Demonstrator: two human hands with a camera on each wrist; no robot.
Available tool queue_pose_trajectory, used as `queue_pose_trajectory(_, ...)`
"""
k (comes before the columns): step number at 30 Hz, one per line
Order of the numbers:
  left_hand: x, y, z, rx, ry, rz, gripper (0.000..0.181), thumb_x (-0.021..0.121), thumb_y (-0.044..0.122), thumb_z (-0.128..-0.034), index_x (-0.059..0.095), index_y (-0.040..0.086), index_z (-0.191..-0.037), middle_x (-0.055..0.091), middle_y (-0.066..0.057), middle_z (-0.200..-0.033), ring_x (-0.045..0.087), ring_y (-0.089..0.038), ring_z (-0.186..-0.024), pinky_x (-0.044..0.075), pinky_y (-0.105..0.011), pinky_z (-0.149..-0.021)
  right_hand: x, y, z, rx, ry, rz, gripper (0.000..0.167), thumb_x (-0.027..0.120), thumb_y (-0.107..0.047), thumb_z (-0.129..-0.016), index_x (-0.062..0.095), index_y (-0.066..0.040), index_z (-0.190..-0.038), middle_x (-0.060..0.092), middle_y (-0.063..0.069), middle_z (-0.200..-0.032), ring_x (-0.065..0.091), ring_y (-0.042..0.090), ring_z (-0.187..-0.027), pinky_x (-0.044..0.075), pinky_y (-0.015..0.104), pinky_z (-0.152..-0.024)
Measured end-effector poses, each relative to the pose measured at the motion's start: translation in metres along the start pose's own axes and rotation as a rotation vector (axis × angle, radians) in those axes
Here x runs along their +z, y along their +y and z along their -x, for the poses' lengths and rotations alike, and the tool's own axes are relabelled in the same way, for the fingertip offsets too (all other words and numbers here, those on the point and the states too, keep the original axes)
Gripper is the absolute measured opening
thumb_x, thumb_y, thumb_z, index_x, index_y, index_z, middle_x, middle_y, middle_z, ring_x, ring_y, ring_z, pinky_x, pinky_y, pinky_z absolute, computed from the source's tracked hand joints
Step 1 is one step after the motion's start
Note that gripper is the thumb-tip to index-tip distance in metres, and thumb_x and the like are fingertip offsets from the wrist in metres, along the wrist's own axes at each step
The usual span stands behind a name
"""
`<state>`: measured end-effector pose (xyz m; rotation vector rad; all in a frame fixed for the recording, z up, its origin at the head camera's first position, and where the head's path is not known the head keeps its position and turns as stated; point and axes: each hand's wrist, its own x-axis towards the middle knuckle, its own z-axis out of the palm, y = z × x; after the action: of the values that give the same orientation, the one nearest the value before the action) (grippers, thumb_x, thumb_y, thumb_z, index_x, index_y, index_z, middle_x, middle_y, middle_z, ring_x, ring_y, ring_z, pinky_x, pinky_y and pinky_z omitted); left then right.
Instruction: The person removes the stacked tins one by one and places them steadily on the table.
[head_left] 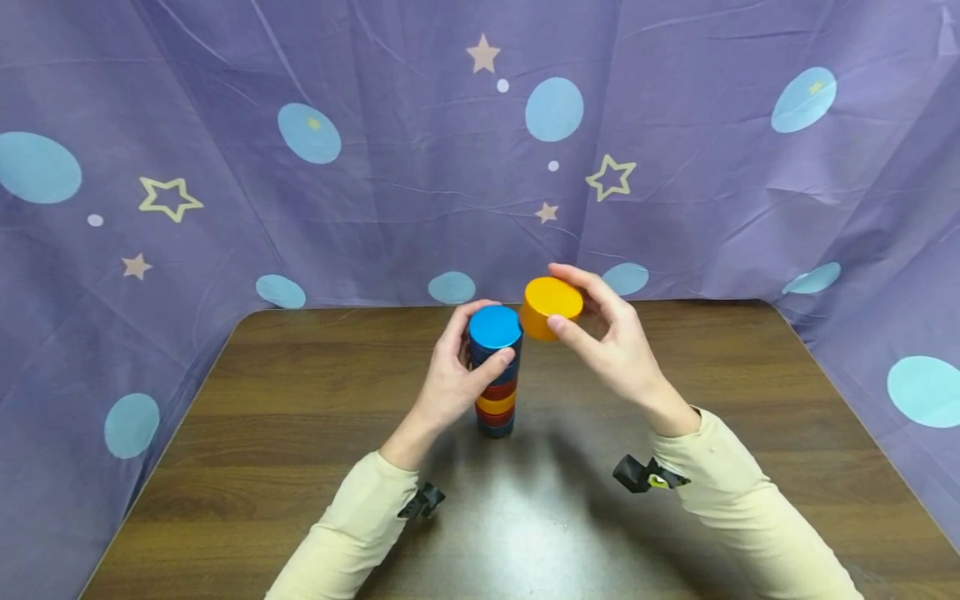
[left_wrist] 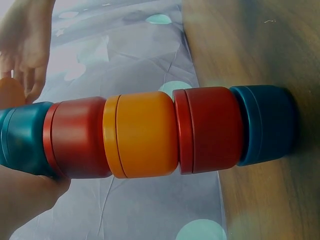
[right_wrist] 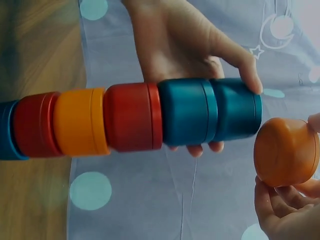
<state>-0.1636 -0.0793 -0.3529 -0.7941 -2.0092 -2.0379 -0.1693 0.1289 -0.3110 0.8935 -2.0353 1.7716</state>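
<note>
A tall upright column of small lidded canisters stands on the table. From the bottom it runs blue (left_wrist: 270,125), red (left_wrist: 212,130), orange (left_wrist: 142,134), red (left_wrist: 80,137), then two blue ones, the topmost blue canister (head_left: 495,327) at the head. My left hand (head_left: 453,375) grips the column near its top, thumb on the near side and fingers behind. My right hand (head_left: 618,350) holds another orange canister (right_wrist: 285,155) between thumb and fingers, tilted, just right of the topmost blue one. Whether those two touch, I cannot tell.
The brown wooden table (head_left: 300,417) spreads around the column. A purple curtain (head_left: 405,167) with stars and blue dots hangs behind it and along both sides. A black wrist camera (head_left: 637,473) sits at the right sleeve, another at the left.
</note>
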Motion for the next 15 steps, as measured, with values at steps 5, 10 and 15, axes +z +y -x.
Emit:
queue_pose_trajectory(5,0.001,-0.002,0.000,0.024,0.001,0.002,0.057,0.071,0.016,-0.0858,0.044,-0.001,-0.133,0.052,-0.018,-0.123,0.054,-0.025,-0.104,0.045,-0.033,-0.092,-0.007,0.008,0.007,0.038,0.036,-0.041,0.050,0.062,0.008,-0.087,0.048,0.006,-0.135,0.055,0.018,-0.129,0.058,0.019,-0.108,0.046,0.026,-0.092)
queue_pose_trajectory(10,0.000,-0.002,0.000,0.048,0.000,0.013,0.066,0.073,0.034,-0.0856,0.044,-0.002,-0.132,0.053,-0.018,-0.121,0.055,-0.025,-0.102,0.046,-0.032,-0.090,-0.014,0.020,0.015,0.094,0.080,-0.081,0.050,0.059,0.012,-0.086,0.047,0.011,-0.134,0.054,0.024,-0.127,0.059,0.016,-0.107,0.046,0.024,-0.093)
queue_pose_trajectory(15,0.000,-0.003,0.000,0.043,0.001,0.017,0.070,0.073,0.040,-0.0847,0.044,-0.002,-0.131,0.052,-0.018,-0.122,0.055,-0.024,-0.103,0.046,-0.032,-0.091,-0.022,0.030,0.023,0.150,0.107,-0.058,0.048,0.059,0.011,-0.087,0.047,0.012,-0.133,0.055,0.024,-0.125,0.060,0.013,-0.104,0.047,0.022,-0.090)
